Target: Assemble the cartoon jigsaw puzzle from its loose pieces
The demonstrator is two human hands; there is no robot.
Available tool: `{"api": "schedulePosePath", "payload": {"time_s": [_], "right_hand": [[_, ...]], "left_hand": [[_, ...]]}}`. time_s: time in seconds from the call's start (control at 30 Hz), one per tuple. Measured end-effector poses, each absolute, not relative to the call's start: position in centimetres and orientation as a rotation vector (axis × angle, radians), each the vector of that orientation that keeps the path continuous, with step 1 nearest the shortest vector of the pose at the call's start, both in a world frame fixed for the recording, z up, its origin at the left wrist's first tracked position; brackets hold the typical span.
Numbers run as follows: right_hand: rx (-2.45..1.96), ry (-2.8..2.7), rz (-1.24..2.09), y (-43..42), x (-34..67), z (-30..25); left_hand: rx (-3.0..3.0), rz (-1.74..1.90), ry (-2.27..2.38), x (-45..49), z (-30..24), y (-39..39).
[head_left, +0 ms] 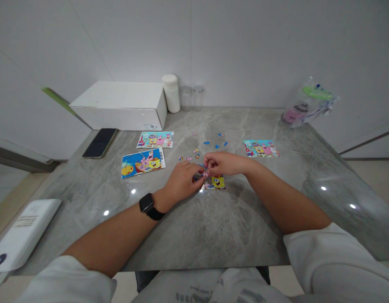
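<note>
Indoors, puzzle pieces (218,182) on marble table (232,227).

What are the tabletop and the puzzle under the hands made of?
Tabletop: looks like polished marble or a stone-look slab; grey veining, sharp lamp reflections. Puzzle: probably printed card; thin, flat, colour-printed pieces, sheen unclear.

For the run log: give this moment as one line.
left hand: at puzzle piece | right hand: pinching same piece | partial puzzle: under hands | loose pieces: beyond
</note>
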State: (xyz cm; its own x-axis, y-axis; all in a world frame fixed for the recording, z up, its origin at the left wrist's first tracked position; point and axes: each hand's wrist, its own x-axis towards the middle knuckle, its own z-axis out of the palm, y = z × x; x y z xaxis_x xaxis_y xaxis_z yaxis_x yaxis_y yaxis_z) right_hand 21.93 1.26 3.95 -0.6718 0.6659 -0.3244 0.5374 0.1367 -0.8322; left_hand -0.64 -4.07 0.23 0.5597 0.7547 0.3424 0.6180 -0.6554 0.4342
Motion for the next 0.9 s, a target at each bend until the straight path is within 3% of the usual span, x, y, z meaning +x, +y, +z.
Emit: {"api": "schedulePosePath", "payload": {"time_s": [0.6, 0.9], "right_hand": [[-1.168, -2.085, 1.789, 1.6, 21.4, 3.3], [-1.353, -1.805, 1.794, 0.7, 20.9, 4.6]], "left_hand": [[2.289, 0.913, 1.158, -0.8, 0.1, -3.8], [2.315, 0.953, 1.177, -0.8, 0.6, -4.2]]}}
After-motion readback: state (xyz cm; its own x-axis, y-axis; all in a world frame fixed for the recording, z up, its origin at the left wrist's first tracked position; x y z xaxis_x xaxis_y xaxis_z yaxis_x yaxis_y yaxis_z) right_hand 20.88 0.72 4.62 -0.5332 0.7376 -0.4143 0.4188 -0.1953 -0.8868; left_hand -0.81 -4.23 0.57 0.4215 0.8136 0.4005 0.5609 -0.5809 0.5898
